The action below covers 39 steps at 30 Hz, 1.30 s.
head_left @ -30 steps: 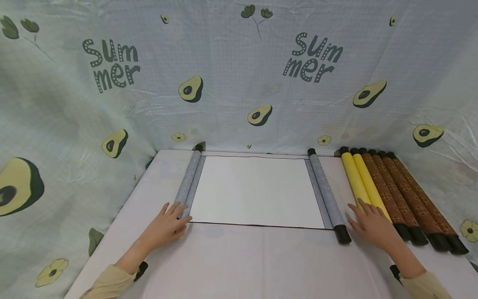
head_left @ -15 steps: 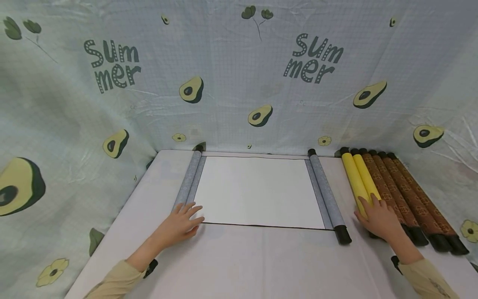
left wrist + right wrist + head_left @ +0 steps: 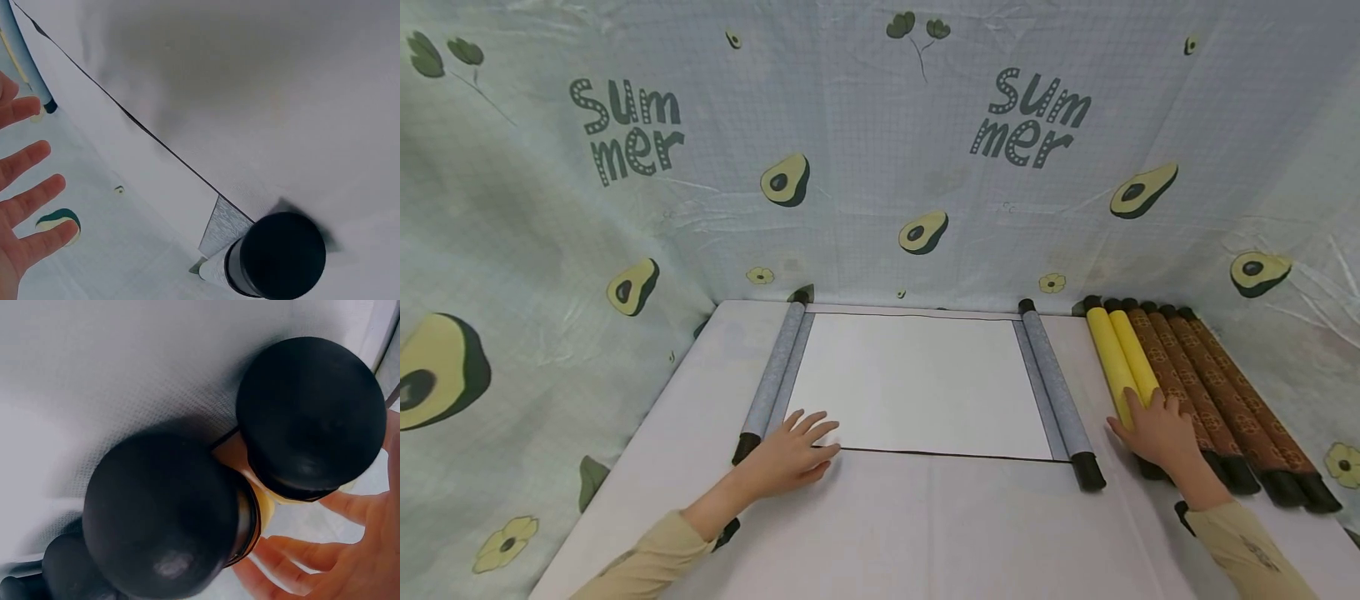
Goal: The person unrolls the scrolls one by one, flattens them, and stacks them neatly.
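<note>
An unrolled scroll lies flat in the head view, its white sheet (image 3: 917,379) spread between a grey left roller (image 3: 772,367) and a grey right roller (image 3: 1056,379), both with black end caps. My left hand (image 3: 786,458), fingers spread, hovers by the sheet's near left corner and holds nothing. In the left wrist view that roller's black cap (image 3: 284,256) is well apart from the fingers (image 3: 37,194). On the right, my right hand (image 3: 1161,433) grips a yellow scroll (image 3: 1108,354) near its close end. Black caps (image 3: 312,412) hide part of the grip in the right wrist view.
Several brown patterned rolls (image 3: 1232,392) with black ends lie side by side, right of the yellow scroll. Behind the white table (image 3: 880,533) hangs a pale cloth (image 3: 865,108) printed with avocados, which also lines the left and right sides.
My left hand has slid right, off the grey left roller, uncovering its black cap. My right hand has moved right and settled over the yellow scroll.
</note>
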### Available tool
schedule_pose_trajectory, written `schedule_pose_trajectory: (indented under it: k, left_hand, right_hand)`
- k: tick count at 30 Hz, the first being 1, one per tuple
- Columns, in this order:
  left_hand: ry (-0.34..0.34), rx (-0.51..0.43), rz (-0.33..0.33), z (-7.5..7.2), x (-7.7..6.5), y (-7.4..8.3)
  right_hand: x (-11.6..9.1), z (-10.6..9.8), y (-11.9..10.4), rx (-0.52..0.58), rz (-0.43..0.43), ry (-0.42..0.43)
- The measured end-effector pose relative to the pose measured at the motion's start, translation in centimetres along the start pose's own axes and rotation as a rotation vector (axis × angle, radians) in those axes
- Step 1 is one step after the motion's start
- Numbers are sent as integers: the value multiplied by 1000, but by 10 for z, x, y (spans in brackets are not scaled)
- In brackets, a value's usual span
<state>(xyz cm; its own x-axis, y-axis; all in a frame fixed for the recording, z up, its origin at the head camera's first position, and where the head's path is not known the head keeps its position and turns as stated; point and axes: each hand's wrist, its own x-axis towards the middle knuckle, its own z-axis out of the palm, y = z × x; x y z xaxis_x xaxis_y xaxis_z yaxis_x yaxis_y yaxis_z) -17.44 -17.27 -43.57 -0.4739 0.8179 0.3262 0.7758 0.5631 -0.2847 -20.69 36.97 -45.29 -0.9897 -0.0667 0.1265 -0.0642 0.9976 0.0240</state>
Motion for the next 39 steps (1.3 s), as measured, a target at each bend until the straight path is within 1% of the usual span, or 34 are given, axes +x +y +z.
schedule_pose_trajectory:
  k: [3,7,12,14,18,21,26,35,39]
  left_hand:
    - [-16,-2,20,-1,5,5]
    - [-33,1,39,-1,9,8]
    - [-17,0,58,-2,13,11]
    - [-10,-3,64,-3,14,12]
    - [-21,0,68,-3,16,13]
    - [-38,1,67,-2,16,14]
    - [-53,1,70,1,15,16]
    - [-28,20,77,3,16,17]
    - [-26,23,76,4,15,17]
  right_hand:
    - [1,0,0,8,24,2]
    - [0,0,1,25,69,-27]
    - [1,3,2,45,111,-54]
    - [2,4,3,35,115,-49]
    - [4,6,3,27,118,-28]
    - [4,6,3,48,127,-20]
    - [5,7,3,90,144,-43]
    - [2,3,-1,139,134,-100]
    - [0,2,-3,144,131,-101]
